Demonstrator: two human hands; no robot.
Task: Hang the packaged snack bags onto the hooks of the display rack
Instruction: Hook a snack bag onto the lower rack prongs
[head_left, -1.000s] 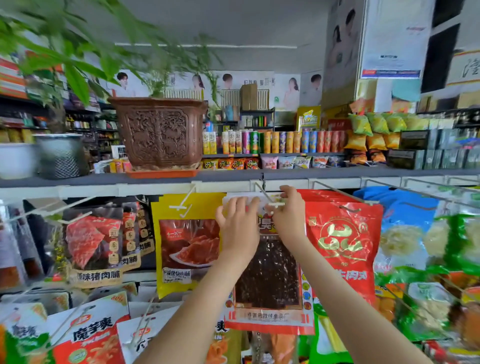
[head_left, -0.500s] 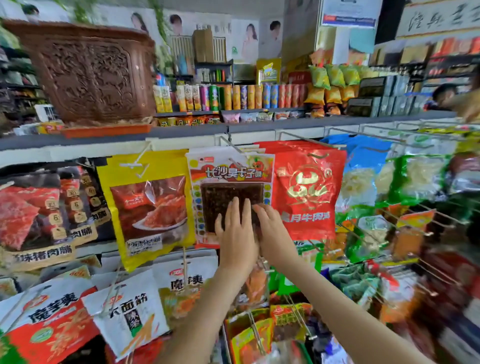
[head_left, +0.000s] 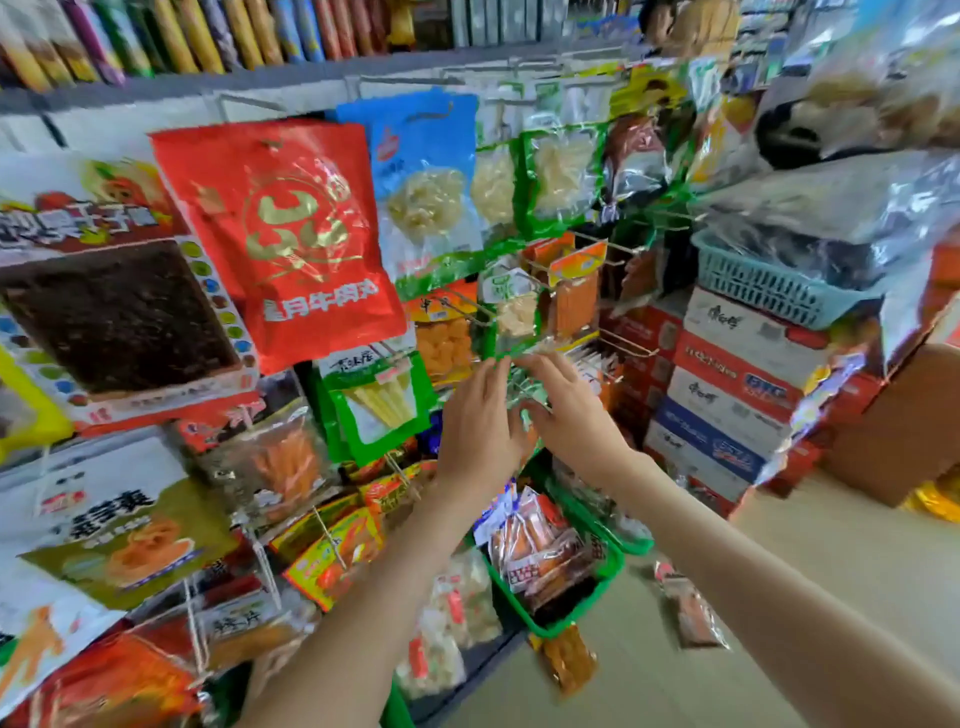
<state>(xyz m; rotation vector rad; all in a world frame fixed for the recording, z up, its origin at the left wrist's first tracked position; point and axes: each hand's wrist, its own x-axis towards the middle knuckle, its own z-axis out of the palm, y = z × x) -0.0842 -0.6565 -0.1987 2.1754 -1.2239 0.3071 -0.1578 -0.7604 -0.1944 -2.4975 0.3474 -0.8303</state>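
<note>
At the far left of the display rack hangs a dark-windowed snack bag (head_left: 111, 312), and just to its right a big red bag (head_left: 291, 239) with gold print, overlapping its edge. Next along the top row comes a blue-topped bag (head_left: 423, 176) showing pale pieces through clear film, then green-edged bags (head_left: 563, 176) crowded together. Lower down, a green bag of yellow sticks (head_left: 376, 405) dangles from its hook.

In the middle, both bare arms reach up to a bare wire hook (head_left: 527, 349). The left hand (head_left: 480, 431) and the right hand (head_left: 571, 410) sit close together, fingers curled around a small, clear green-tinted packet (head_left: 524, 389) pinched between them just under that hook; it is blurred, so I cannot tell whether it is already on the wire.

Below the hands, a green basket (head_left: 605, 584) on the floor holds more orange packets. Further right stand stacked cartons (head_left: 737, 374) with a pale blue basket (head_left: 769, 286) on top.
</note>
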